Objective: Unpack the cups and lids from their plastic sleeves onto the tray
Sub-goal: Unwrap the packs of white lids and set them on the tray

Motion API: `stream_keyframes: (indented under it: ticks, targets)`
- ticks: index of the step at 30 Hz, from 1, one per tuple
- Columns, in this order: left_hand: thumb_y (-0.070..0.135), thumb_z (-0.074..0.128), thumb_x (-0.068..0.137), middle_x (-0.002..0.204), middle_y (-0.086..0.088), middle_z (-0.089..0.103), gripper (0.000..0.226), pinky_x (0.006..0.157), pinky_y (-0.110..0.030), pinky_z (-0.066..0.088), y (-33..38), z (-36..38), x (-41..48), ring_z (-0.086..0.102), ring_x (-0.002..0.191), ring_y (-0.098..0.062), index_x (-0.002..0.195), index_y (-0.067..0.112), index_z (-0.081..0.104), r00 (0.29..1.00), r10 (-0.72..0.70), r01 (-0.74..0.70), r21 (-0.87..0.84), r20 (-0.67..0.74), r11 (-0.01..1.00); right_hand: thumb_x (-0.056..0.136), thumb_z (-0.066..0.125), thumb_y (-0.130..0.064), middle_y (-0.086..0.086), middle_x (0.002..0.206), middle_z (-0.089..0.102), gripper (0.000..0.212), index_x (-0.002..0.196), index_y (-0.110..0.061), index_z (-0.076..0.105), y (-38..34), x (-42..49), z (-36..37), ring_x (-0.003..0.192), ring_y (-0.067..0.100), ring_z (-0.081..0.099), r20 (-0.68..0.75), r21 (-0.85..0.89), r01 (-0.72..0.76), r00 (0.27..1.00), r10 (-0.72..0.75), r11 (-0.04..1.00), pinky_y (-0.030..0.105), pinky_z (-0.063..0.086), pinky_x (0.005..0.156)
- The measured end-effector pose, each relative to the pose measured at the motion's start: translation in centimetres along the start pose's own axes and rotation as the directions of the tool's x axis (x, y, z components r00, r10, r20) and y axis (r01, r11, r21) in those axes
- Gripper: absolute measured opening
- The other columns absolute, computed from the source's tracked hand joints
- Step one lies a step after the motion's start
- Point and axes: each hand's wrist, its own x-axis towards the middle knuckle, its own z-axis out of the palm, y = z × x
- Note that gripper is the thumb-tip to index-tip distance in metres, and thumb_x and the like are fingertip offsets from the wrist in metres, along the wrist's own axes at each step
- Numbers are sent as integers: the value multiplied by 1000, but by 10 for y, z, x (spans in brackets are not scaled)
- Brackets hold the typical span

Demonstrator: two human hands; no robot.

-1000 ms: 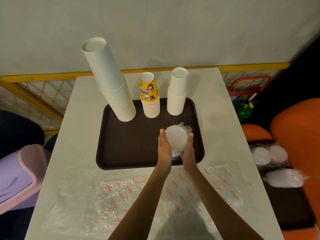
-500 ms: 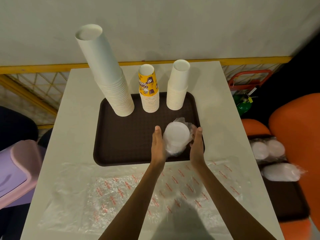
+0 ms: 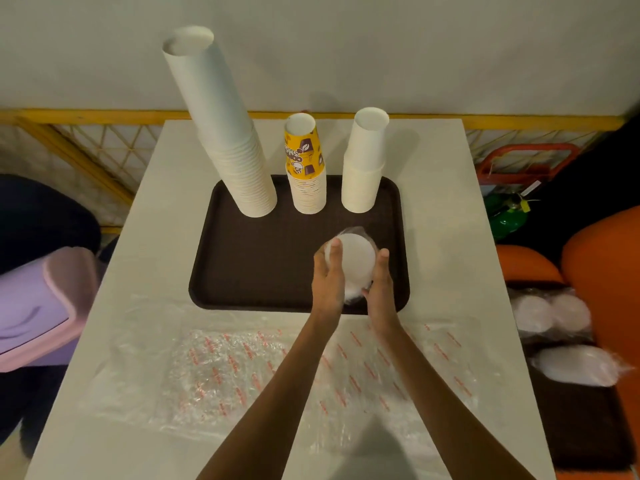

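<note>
A white worktop (image 3: 446, 209) fills most of the view. Off its left edge stands a purple bin (image 3: 38, 303), and off its right edge is an orange seat (image 3: 602, 258). A dark second tray (image 3: 588, 427) there carries wrapped lid packs (image 3: 554, 315).

Empty clear sleeves (image 3: 221, 372) with red print lie flat across the near half of the worktop, reaching almost from the left edge to the right.

A brown tray (image 3: 249, 265) sits in the middle of the worktop, its near rim touching the sleeves. Three upside-down stacks of cups stand along its far rim. The tall stack (image 3: 228, 133) is at the far left corner. The white stack (image 3: 363, 164) is at the far right corner. The shorter yellow stack (image 3: 306, 168) stands between them, apart from both.

A stack of white lids (image 3: 356, 259) is over the near right part of the tray, with crinkled plastic showing above and below it. I cannot tell whether it rests on the tray.

The left hand (image 3: 327, 282) presses its left side, fingers (image 3: 334, 251) nearly straight and close together, one tip lying on the top lid. The right hand (image 3: 381, 289) presses the right side, fingers (image 3: 382, 258) likewise straight and flat against the stack, so the lids are held between the two palms.
</note>
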Motion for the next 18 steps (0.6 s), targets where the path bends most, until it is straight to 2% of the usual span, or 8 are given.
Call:
stream_keyframes:
  ticks: [3, 4, 6, 8, 12, 16, 18]
  targets:
    - [83, 35, 69, 134, -7, 45, 90, 99, -49, 47, 0, -4, 0, 50, 119, -26, 139, 28, 35, 994, -102, 107, -150, 45, 983, 97, 25, -50, 8, 133, 45, 51, 139, -22, 36, 2, 4, 2, 114, 21, 49, 30, -15, -22, 999, 23, 1000, 28, 45, 88]
    - [83, 33, 72, 133, -8, 46, 88, 97, -48, 49, 0, -4, 1, 51, 118, -27, 139, 27, 36, 989, -132, 142, -203, 60, 969, 97, 24, -51, 8, 136, 43, 53, 140, -23, 34, 3, 6, 1, 119, 22, 45, 40, -7, -34, 999, 34, 999, 31, 41, 93]
    - [72, 23, 87, 127, -8, 50, 71, 89, -42, 54, 0, -5, -3, 54, 115, -27, 136, 24, 39, 987, -150, 162, -250, 66, 955, 97, 22, -52, 7, 137, 40, 55, 142, -22, 32, 5, 7, -2, 122, 22, 42, 71, 27, -73, 995, 71, 997, 31, 37, 96]
    - [66, 15, 92, 123, -7, 53, 65, 89, -40, 54, -4, -5, -3, 56, 112, -25, 133, 23, 42, 988, -127, 145, -253, 85, 956, 97, 20, -51, 6, 136, 41, 54, 140, -22, 34, 8, 8, -4, 117, 18, 43, 122, 46, -71, 990, 65, 996, 28, 37, 95]
    - [70, 13, 86, 132, -9, 55, 77, 106, -46, 42, -12, -6, -1, 54, 120, -24, 135, 21, 46, 994, -74, 90, -224, 78, 970, 98, 14, -48, -2, 126, 43, 54, 142, -22, 32, 18, 17, -12, 110, 8, 42, 183, 64, -59, 982, 46, 996, 20, 36, 89]
    - [78, 24, 72, 136, -7, 52, 86, 111, -47, 36, -21, -5, 3, 50, 126, -24, 137, 25, 45, 993, -68, 87, -204, 100, 975, 100, 10, -45, -4, 122, 41, 54, 143, -20, 30, 29, 26, -18, 104, 5, 42, 238, 9, -48, 970, 45, 999, 3, 42, 67]
    - [76, 23, 71, 138, -7, 50, 87, 111, -45, 36, -24, -5, 5, 48, 127, -23, 140, 25, 41, 993, -66, 87, -217, 101, 972, 100, 9, -45, -4, 124, 41, 55, 144, -18, 29, 32, 30, -21, 105, 7, 42, 243, -39, -15, 970, 24, 999, -1, 42, 64]
